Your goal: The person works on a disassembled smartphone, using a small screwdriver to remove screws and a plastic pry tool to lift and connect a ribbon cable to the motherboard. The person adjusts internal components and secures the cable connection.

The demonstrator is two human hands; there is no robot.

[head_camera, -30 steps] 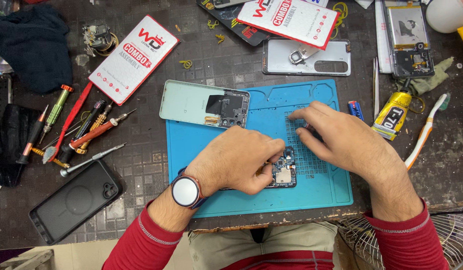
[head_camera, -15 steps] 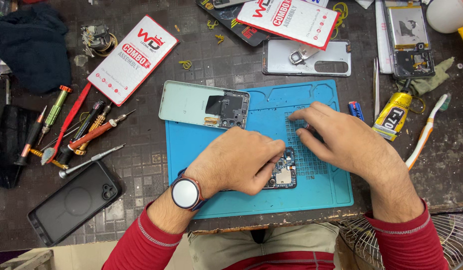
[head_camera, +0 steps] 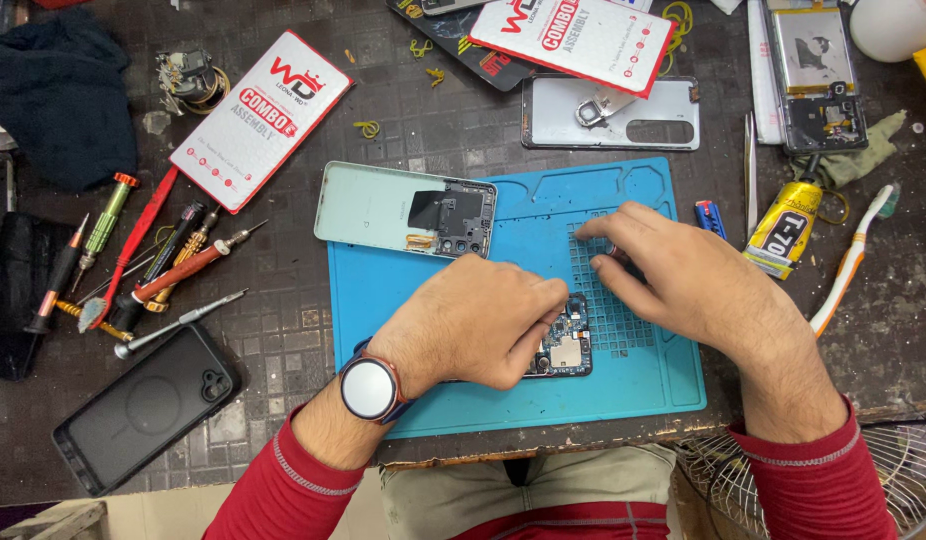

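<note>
My left hand (head_camera: 478,322) lies curled over a small phone circuit board (head_camera: 565,348) on the blue work mat (head_camera: 503,250), fingers closed on the board's left side. My right hand (head_camera: 673,275) rests on the mat's gridded patch just right of the board, its fingertips pinched together on something small that I cannot make out. A pale green phone back shell (head_camera: 403,210) lies across the mat's upper left corner. A round watch sits on my left wrist.
Several screwdrivers (head_camera: 173,270) lie left of the mat, with a black phone (head_camera: 148,405) below them. A red and white box (head_camera: 258,120) is upper left. A silver phone frame (head_camera: 613,115), glue tube (head_camera: 788,230) and toothbrush (head_camera: 851,265) sit around the mat's upper right.
Both hands stay over the board with only slight finger shifts; nothing else has moved.
</note>
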